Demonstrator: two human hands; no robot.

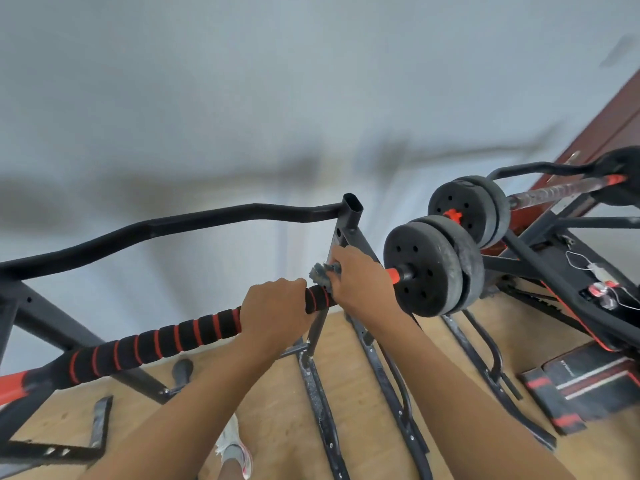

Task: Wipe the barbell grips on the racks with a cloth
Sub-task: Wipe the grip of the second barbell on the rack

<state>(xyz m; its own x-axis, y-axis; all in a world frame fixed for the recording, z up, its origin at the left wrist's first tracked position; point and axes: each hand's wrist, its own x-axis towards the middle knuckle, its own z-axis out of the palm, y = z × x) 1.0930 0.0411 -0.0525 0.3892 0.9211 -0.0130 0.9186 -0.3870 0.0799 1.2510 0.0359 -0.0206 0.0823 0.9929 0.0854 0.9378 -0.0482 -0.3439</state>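
A barbell with a black foam grip ringed in red (156,341) runs from the lower left up to black weight plates (433,268) at the right. My left hand (273,308) grips the foam grip near its right end. Just to its right, my right hand (360,282) holds a grey-blue cloth (322,273) wrapped against the bar, next to the rack's upright post (349,220). The bar under the cloth is hidden.
A curved black rack bar (173,226) arcs behind the barbell. A second barbell with plates (467,206) lies on another rack at the right. Black frame legs (318,403) and a black-red pad (581,386) stand on the wooden floor. A shoe (233,445) shows below.
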